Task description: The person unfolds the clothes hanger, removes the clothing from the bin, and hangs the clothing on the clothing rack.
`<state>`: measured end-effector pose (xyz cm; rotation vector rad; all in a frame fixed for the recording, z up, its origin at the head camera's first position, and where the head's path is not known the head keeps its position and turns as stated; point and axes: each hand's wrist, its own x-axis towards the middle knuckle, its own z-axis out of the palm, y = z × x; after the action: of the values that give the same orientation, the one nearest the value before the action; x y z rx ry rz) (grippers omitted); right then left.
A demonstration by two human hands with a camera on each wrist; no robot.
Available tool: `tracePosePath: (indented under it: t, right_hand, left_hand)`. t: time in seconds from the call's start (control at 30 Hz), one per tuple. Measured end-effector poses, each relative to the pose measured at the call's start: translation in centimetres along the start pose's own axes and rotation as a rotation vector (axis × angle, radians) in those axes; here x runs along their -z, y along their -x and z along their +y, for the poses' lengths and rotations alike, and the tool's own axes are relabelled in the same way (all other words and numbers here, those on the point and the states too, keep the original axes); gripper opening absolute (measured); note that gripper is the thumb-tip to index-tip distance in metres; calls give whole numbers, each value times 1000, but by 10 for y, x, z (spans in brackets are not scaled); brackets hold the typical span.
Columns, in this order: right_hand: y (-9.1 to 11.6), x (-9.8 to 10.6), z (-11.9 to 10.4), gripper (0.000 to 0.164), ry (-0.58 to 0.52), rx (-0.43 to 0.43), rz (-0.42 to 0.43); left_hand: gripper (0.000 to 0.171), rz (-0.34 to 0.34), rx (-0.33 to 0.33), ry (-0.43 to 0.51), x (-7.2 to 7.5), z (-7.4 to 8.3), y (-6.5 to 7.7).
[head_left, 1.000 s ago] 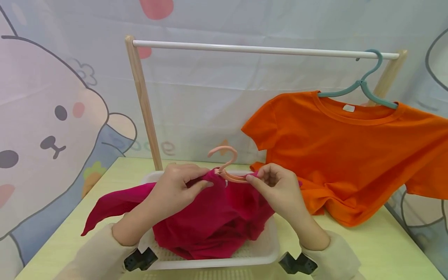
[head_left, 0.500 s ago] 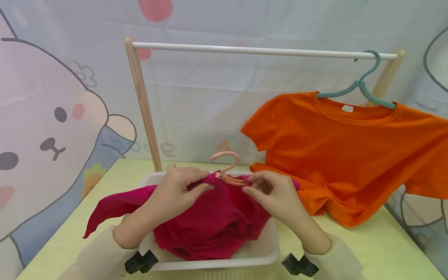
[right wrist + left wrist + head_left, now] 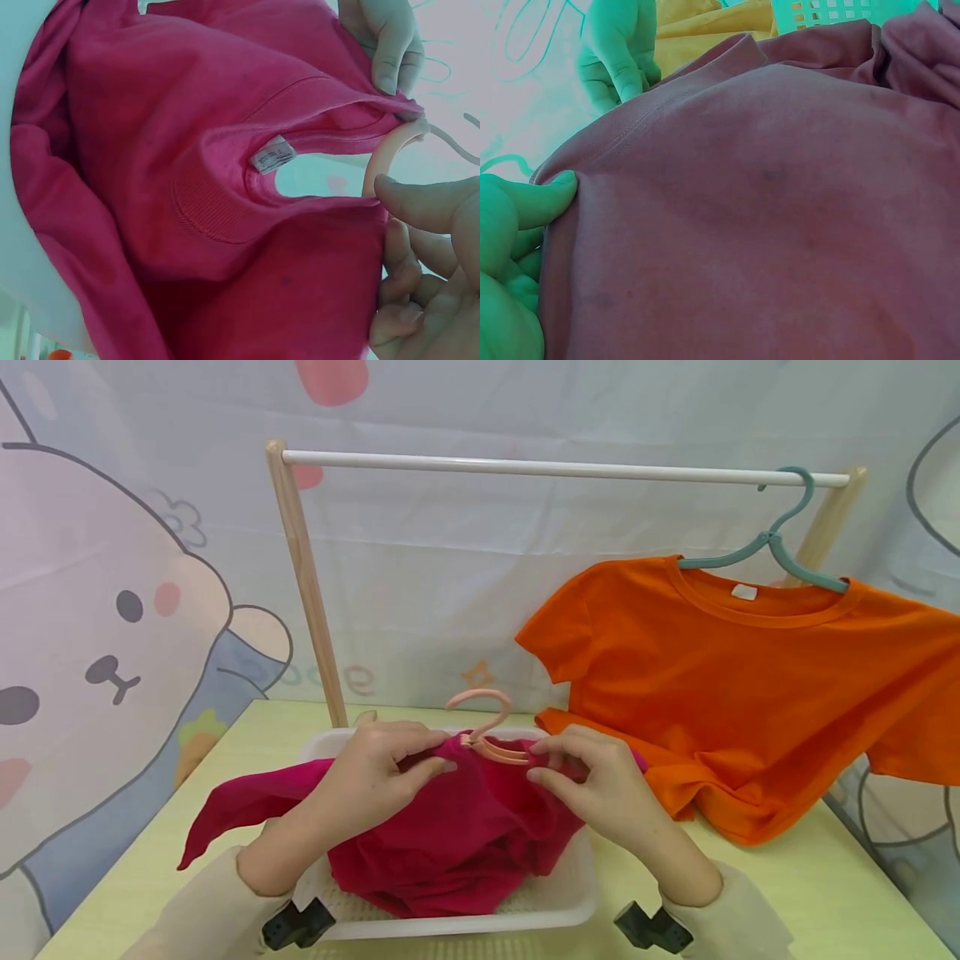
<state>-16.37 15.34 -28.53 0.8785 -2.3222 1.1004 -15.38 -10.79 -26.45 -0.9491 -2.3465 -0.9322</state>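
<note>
A magenta shirt (image 3: pixel 442 827) lies bunched in a white basket (image 3: pixel 517 922), its collar raised and a sleeve spread left over the rim. Inside the neck sits a pink hanger (image 3: pixel 501 752), its hook sticking up above the collar. My left hand (image 3: pixel 382 772) pinches the shirt's left shoulder between thumb and fingers; the left wrist view shows the thumb (image 3: pixel 555 196) on the cloth. On the other side, my right hand (image 3: pixel 600 777) pinches the collar edge beside the hanger's right arm. A white label (image 3: pixel 273 154) shows inside the neck in the right wrist view.
Behind the basket stands a rack with a white rail (image 3: pixel 525 466) and wooden posts (image 3: pixel 307 577). An orange T-shirt (image 3: pixel 750 693) hangs at its right on a teal hanger (image 3: pixel 787 547), its hem resting on the pale yellow table (image 3: pixel 772 902).
The pink hanger's hook and the collar have come down slightly. My right hand has dropped a little and shifted its fingers along the collar, while my left hand keeps its pinch.
</note>
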Motion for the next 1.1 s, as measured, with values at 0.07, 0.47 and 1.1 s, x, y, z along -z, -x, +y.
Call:
tracePosePath:
  t: [0.07, 0.47, 1.1]
  right_hand:
    - [0, -1, 2, 19, 21, 35, 18]
    - [-1, -5, 11, 24, 23, 147, 69]
    - [1, -8, 15, 18, 23, 97, -79]
  left_hand:
    - [24, -3, 0, 5, 0, 0, 1]
    - [25, -18, -19, 63, 1, 2, 5]
    - [29, -33, 3, 54, 1, 1, 7]
